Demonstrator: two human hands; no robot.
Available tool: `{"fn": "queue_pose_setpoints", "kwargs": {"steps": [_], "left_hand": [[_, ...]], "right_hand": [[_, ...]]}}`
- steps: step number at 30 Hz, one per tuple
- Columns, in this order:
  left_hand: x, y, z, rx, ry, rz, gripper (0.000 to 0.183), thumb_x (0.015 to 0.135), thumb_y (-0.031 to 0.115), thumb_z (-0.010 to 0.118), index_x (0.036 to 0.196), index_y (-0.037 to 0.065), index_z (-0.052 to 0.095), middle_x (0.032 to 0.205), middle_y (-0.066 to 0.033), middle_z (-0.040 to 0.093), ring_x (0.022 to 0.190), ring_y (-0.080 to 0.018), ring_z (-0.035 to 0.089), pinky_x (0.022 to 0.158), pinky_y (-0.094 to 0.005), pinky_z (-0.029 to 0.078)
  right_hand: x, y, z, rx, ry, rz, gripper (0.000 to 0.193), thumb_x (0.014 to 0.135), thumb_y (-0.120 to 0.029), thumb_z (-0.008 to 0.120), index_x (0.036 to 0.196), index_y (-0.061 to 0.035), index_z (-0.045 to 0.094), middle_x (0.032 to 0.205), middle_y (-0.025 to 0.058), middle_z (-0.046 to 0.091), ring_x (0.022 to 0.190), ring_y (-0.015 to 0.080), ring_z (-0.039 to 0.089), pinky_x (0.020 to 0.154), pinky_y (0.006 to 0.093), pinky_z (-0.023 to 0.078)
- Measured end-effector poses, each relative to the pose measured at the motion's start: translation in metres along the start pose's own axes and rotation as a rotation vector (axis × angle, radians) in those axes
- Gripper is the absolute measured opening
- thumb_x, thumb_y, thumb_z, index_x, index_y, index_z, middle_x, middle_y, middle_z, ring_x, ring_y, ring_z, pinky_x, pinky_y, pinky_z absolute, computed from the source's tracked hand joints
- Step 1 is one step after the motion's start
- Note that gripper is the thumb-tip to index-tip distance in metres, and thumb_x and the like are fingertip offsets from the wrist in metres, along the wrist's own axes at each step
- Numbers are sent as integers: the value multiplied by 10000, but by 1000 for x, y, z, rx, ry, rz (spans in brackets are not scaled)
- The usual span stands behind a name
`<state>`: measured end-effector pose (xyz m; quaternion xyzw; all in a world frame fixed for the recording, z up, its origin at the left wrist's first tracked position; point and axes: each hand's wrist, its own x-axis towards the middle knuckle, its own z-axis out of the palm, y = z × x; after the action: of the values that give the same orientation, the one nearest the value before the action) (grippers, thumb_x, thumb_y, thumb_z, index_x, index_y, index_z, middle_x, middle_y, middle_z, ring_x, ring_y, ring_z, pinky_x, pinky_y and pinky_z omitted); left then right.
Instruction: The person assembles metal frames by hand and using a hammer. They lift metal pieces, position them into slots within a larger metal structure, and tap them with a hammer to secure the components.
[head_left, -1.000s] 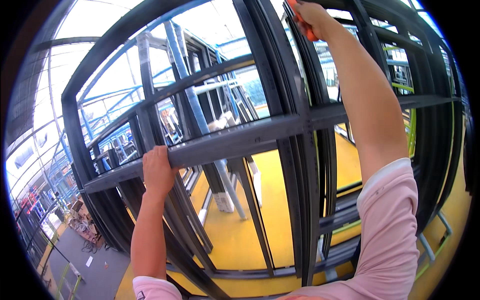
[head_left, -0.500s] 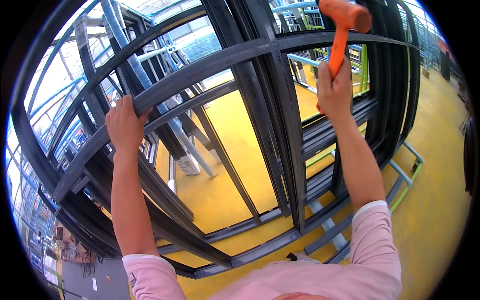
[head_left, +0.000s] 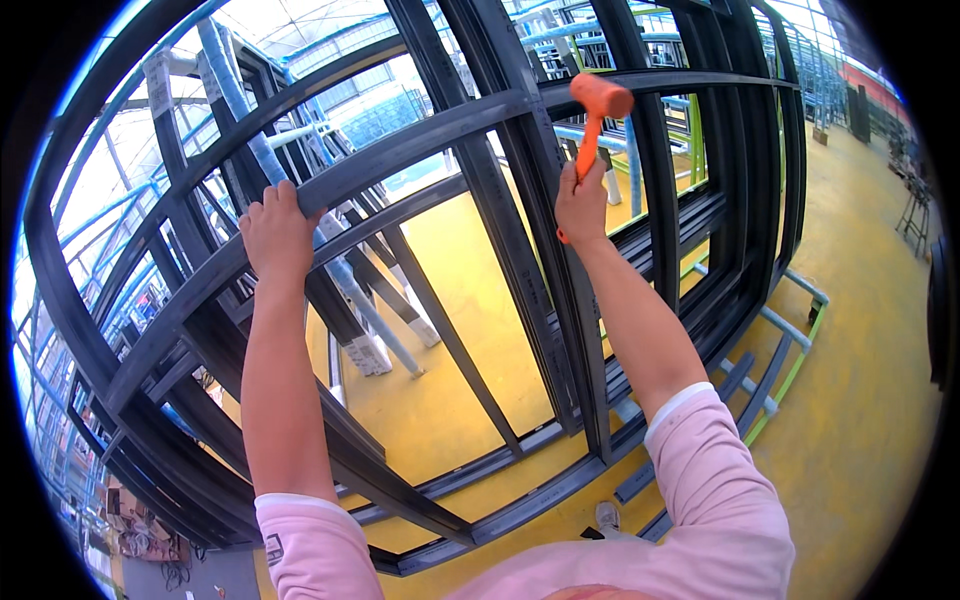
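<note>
Yellow workshop flooring (head_left: 880, 330) fills the background of the head view, seen through and to the right of a large dark metal window frame (head_left: 560, 330) that stands upright before the person. Further dark frames stand stacked behind it, and a pale blue wrapped bar (head_left: 300, 200) leans diagonally behind the upper left openings. At the lower right, the frame rests on a rack of blue and green rails (head_left: 790, 330) lying on the floor.

Left hand (head_left: 275, 230): raised, fingers curled over the top edge of the frame's horizontal crossbar (head_left: 400, 160), closed around it at the left part of the bar. The forearm rises straight from the pink sleeve (head_left: 310, 545) at the lower edge.

Right hand (head_left: 583, 205): fingers wrapped tight around the orange handle of a rubber mallet (head_left: 597, 110). The mallet stands nearly upright, head uppermost, just right of the central vertical mullion (head_left: 535, 250) and near the junction of mullion and crossbar. The orange head lies level with the crossbar; contact with the frame cannot be determined. The lower end of the handle projects below the fist.

A shoe tip (head_left: 607, 517) shows on the floor at the bottom edge of the frame.
</note>
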<state>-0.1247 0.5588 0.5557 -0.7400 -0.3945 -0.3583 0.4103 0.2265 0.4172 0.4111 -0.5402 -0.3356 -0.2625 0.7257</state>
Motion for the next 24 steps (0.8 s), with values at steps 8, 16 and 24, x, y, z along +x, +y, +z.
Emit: {"fn": "queue_pose_setpoints", "kwargs": {"steps": [8,16,24], "left_hand": [[-10,23,-31,-78,-28,-112,538,890,364,715,1312,68,562,1228,-149,623,1184,-354,570,1047,-463,391],[-148,81,48,-763,168,-244,479,973,290,620,1346,-8,574,1335,-202,592,1243,-395,551,1083,-468,405],[-732,253,135,-722,-1876,580,424,972,295,486,1286,37,607,1202,-181,681,1070,-371,661,893,-463,527]], "right_hand": [[-29,34,-114,-365,-380,275,304,978,-306,561,1131,-45,531,865,290,663,829,503,637,724,543,490],[-444,158,-517,-972,-976,1118,376,960,-332,546,1263,-115,598,1143,242,680,1090,428,631,938,503,499],[-634,-215,-873,-1135,301,2283,311,992,-292,499,1229,-117,597,1065,156,633,939,302,571,806,440,455]]}}
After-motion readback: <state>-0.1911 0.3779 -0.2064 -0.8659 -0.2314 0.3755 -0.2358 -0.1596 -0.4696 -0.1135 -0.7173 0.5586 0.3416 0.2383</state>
